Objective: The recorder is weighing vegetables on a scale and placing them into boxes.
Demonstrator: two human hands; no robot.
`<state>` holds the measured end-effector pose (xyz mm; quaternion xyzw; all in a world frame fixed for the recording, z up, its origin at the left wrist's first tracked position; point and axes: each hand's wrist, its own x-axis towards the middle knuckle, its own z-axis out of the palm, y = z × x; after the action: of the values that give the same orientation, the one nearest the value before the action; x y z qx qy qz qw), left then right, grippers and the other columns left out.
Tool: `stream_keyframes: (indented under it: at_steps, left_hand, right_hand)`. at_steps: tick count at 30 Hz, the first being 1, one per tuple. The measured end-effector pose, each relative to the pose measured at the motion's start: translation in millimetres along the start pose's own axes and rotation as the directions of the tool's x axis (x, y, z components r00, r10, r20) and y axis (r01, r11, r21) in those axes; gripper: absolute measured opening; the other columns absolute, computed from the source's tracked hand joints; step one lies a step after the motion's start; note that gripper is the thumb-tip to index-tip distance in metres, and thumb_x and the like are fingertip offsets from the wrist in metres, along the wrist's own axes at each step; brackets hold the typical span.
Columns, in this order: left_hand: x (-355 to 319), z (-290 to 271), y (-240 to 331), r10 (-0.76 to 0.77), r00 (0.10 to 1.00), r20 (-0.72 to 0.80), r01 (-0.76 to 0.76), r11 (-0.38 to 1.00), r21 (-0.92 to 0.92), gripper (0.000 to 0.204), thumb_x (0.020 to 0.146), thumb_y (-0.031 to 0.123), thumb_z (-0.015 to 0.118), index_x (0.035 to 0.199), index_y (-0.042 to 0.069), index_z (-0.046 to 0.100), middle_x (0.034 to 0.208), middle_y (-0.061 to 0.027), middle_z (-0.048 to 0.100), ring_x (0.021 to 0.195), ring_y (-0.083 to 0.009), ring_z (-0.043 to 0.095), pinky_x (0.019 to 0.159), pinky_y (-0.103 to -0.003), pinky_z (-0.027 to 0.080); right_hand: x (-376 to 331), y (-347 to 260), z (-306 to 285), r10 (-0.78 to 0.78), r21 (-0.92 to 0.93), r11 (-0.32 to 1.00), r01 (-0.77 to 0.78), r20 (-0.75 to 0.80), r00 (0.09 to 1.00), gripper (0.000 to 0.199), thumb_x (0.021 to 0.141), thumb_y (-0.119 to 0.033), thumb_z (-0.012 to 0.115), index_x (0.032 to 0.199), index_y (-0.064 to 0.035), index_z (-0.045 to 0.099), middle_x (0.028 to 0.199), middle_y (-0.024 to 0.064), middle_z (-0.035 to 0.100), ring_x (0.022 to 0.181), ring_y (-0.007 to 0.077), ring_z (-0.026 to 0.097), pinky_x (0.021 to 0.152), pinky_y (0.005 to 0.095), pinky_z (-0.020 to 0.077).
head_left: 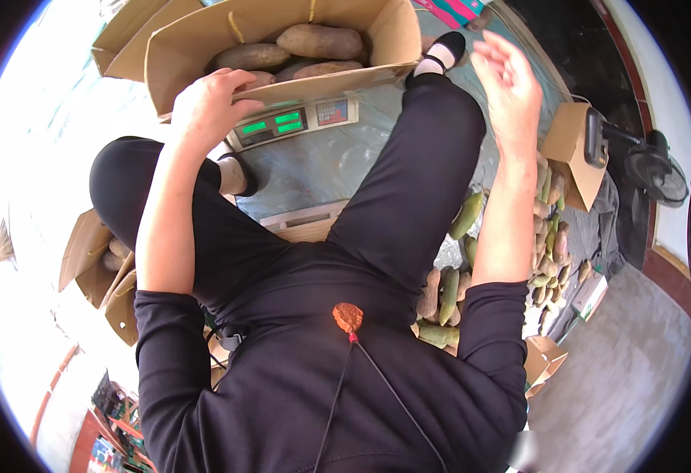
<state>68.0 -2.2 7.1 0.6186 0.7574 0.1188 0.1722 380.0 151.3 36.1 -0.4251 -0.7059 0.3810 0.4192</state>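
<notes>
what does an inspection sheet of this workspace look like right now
surface: digital scale with green displays lit, on a plastic-sheeted floor
job's things: open cardboard box on the scale, sweet potatoes inside
clutter: loose pile of sweet potatoes on the person's right; more cardboard boxes on the left holding a few
grips: left hand rests on the box's near rim; right hand raised, open, holding nothing
cables: thin black cord with an orange tag down the dark top
surroundings: black floor fan by the wall; broom at far left
</notes>
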Motion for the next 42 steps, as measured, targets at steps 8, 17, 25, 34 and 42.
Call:
stream_keyframes:
  at_steps: [8,17,25,34,42]
  left_hand:
    - [1,3,-5,0.03,0.999,-0.022,-0.032,0.989,-0.144,0.032,0.078,0.015,0.071,0.107,0.002,0.065,0.097,-0.0107,0.067,0.092,-0.018,0.066,0.078,-0.028,0.05]
    - [8,9,-7,-0.055,0.993,-0.106,0.033,0.978,-0.205,0.025,0.089,0.02,0.064,0.107,0.003,0.066,0.095,-0.0078,0.068,0.087,-0.0106,0.063,0.078,-0.023,0.048]
    - [13,23,-34,-0.174,0.944,-0.281,0.042,0.907,-0.419,0.018,0.087,0.016,0.063,0.097,0.003,0.07,0.084,-0.0055,0.068,0.077,-0.0096,0.062,0.073,-0.023,0.048]
    - [8,16,-27,-0.164,0.931,-0.327,0.068,0.956,-0.286,0.028,0.093,0.024,0.059,0.102,-0.001,0.067,0.087,-0.0074,0.068,0.085,-0.0123,0.062,0.079,-0.024,0.048]
    - [8,15,-20,-0.148,0.929,-0.338,0.08,0.975,-0.207,0.027,0.093,0.024,0.057,0.101,0.0,0.068,0.088,-0.0078,0.067,0.083,-0.0136,0.063,0.078,-0.025,0.048]
  right_hand:
    - [-162,158,-68,0.494,-0.135,0.831,-0.539,-0.265,0.828,0.023,0.084,-0.01,0.063,0.104,0.0005,0.064,0.09,0.009,0.068,0.083,0.0136,0.062,0.076,0.0274,0.0493]
    - [-362,232,-28,0.867,-0.368,0.411,-0.834,-0.127,0.483,0.03,0.073,-0.023,0.068,0.097,-0.0045,0.068,0.095,0.0165,0.068,0.092,0.0315,0.064,0.081,0.0374,0.0498]
    - [-391,275,-56,0.775,-0.4,0.2,-0.894,-0.493,0.394,0.048,0.065,-0.032,0.074,0.104,-0.0051,0.064,0.102,0.0193,0.065,0.097,0.0357,0.062,0.085,0.0428,0.0483]
    - [-385,311,-67,0.831,-0.054,0.157,-0.986,-0.533,0.162,0.085,0.059,-0.019,0.082,0.132,0.0022,0.044,0.122,0.0201,0.056,0.114,0.0298,0.055,0.095,0.0356,0.0443]
    - [-369,321,-63,0.871,-0.094,0.081,-0.992,-0.477,0.117,0.076,0.056,-0.02,0.085,0.121,0.0044,0.053,0.111,0.0192,0.062,0.103,0.03,0.061,0.089,0.0379,0.0476]
